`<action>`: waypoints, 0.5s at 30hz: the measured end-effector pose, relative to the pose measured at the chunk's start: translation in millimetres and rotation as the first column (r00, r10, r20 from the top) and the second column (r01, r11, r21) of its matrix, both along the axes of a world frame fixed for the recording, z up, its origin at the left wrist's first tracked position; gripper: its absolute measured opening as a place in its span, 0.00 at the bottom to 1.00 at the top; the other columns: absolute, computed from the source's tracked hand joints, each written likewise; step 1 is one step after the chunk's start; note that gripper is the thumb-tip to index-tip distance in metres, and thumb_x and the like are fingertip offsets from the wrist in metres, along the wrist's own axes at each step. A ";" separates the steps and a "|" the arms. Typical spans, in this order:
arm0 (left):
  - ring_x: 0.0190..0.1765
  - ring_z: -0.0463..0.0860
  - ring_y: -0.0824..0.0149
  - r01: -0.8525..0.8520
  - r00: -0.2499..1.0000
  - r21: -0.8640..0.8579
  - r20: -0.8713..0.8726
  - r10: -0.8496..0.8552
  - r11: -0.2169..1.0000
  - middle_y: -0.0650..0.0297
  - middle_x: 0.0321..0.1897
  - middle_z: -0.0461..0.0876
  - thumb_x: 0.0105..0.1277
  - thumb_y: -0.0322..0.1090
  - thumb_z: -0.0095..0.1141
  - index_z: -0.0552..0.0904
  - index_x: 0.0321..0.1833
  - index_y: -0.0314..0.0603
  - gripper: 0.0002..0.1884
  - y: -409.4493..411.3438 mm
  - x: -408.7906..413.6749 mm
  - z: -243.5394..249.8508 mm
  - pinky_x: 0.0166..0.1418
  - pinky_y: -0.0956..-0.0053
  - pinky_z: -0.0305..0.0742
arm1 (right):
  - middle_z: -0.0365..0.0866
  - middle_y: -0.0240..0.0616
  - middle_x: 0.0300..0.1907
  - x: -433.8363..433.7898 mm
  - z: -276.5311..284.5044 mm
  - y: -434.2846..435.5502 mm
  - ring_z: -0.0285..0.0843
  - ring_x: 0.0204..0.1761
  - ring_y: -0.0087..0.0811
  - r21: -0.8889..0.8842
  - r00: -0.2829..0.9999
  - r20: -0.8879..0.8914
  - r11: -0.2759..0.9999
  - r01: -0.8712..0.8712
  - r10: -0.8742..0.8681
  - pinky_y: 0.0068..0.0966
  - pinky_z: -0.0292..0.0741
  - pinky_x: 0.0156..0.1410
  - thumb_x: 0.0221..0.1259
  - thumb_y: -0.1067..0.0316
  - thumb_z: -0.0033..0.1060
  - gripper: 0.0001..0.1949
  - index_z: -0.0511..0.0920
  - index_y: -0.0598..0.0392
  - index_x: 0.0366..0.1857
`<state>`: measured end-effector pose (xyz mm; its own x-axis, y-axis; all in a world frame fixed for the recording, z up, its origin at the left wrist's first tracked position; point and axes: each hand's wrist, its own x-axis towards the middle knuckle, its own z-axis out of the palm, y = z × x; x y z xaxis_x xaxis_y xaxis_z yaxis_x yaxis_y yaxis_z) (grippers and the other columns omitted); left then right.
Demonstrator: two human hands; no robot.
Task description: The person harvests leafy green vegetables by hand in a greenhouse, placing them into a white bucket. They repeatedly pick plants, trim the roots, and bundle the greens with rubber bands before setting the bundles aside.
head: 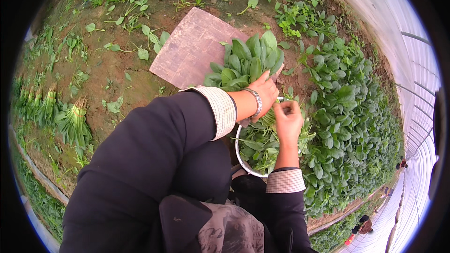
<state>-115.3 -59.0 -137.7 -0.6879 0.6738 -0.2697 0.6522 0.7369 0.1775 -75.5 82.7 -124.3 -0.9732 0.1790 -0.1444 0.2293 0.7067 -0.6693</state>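
A thick bunch of leafy spinach (251, 58) lies over the near right corner of a worn, flat board (190, 47), its leaves pointing away from me. My left hand (265, 93), with a metal-banded watch (258, 102) at the wrist, is closed around the bunch near its stems. Beside it, my right hand (290, 119) has curled fingers at the stem ends; what they pinch is hidden. Below both hands, a round basin with a pale rim (242, 160) holds loose spinach leaves and stems (258, 147).
Dense spinach plants (346, 123) grow along the right, beside plastic greenhouse sheeting (418, 63). Several tied spinach bunches (74, 121) lie on the soil at left. Loose leaves (142, 54) are scattered beyond the board. Another person (364, 225) is far off at lower right.
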 end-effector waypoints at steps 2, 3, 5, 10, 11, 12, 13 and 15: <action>0.72 0.61 0.53 0.020 0.999 -0.001 0.025 -0.020 1.000 0.55 0.65 0.69 0.34 0.54 0.77 0.65 0.68 0.34 0.56 2.5 -0.8 1.5 0.78 0.46 0.40 | 0.75 0.38 0.28 9.3 -13.9 1.8 0.74 0.28 0.32 0.109 0.997 -0.032 0.992 -0.069 0.073 0.30 0.73 0.38 0.54 0.69 0.66 0.07 0.77 0.58 0.28; 0.72 0.61 0.53 0.028 0.999 -0.008 0.039 -0.028 1.000 0.55 0.65 0.70 0.33 0.54 0.77 0.66 0.68 0.35 0.56 1.5 -0.8 2.3 0.78 0.46 0.40 | 0.75 0.38 0.28 10.2 -12.5 -0.6 0.74 0.29 0.34 0.163 0.991 -0.063 0.981 -0.109 0.120 0.30 0.73 0.38 0.55 0.69 0.65 0.07 0.77 0.58 0.29; 0.69 0.65 0.54 0.018 1.000 0.021 0.007 -0.018 1.000 0.57 0.59 0.74 0.35 0.50 0.75 0.72 0.62 0.37 0.47 -0.1 1.1 -2.2 0.78 0.46 0.39 | 0.74 0.40 0.28 12.1 -8.6 -4.7 0.74 0.30 0.36 0.271 0.970 -0.115 0.946 -0.179 0.216 0.31 0.73 0.38 0.56 0.69 0.63 0.06 0.77 0.59 0.31; 0.63 0.72 0.59 -0.034 0.999 -0.019 0.015 0.034 0.999 0.59 0.51 0.79 0.40 0.47 0.74 0.77 0.53 0.39 0.36 -11.3 -2.3 36.4 0.77 0.43 0.40 | 0.81 0.41 0.32 12.8 29.0 31.6 0.77 0.32 0.31 0.113 0.995 -0.078 0.991 0.077 -0.069 0.29 0.76 0.41 0.62 0.68 0.58 0.06 0.77 0.60 0.32; 0.63 0.73 0.60 -0.069 0.996 -0.035 0.061 0.071 0.997 0.59 0.51 0.79 0.40 0.48 0.74 0.76 0.53 0.39 0.36 -20.4 -7.6 50.7 0.77 0.41 0.40 | 0.80 0.37 0.29 15.0 44.3 47.7 0.75 0.32 0.27 0.078 0.992 -0.097 0.993 0.085 -0.078 0.25 0.75 0.41 0.62 0.68 0.59 0.07 0.77 0.60 0.32; 0.61 0.74 0.60 -0.147 0.989 0.014 0.030 0.147 0.989 0.59 0.50 0.79 0.40 0.49 0.74 0.75 0.55 0.40 0.38 -29.1 -10.4 59.3 0.76 0.39 0.39 | 0.76 0.32 0.26 21.7 53.5 67.2 0.70 0.29 0.22 -0.036 0.980 -0.168 0.994 0.106 -0.111 0.21 0.72 0.38 0.62 0.68 0.61 0.07 0.76 0.59 0.31; 0.61 0.75 0.60 -0.237 0.970 0.027 0.051 0.236 0.971 0.58 0.51 0.80 0.41 0.50 0.73 0.75 0.56 0.40 0.39 -39.1 -14.1 79.9 0.75 0.37 0.40 | 0.73 0.27 0.25 29.6 64.3 85.7 0.66 0.28 0.18 -0.115 0.979 -0.165 0.988 0.101 -0.120 0.19 0.68 0.35 0.62 0.68 0.61 0.06 0.76 0.58 0.30; 0.57 0.79 0.58 -0.424 0.875 0.291 -0.110 0.470 0.858 0.58 0.48 0.82 0.40 0.54 0.70 0.78 0.49 0.42 0.34 -78.7 -16.6 87.4 0.72 0.34 0.42 | 0.72 0.24 0.25 47.1 91.3 100.3 0.64 0.27 0.15 -0.152 0.980 -0.172 0.986 0.074 -0.100 0.16 0.65 0.33 0.62 0.70 0.61 0.05 0.75 0.58 0.30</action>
<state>-131.9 -137.7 -50.3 -0.9505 0.3103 0.0156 0.2995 0.9020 0.3109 -28.5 183.0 -33.0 -0.9672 0.2540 0.0001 0.1529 0.5824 -0.7984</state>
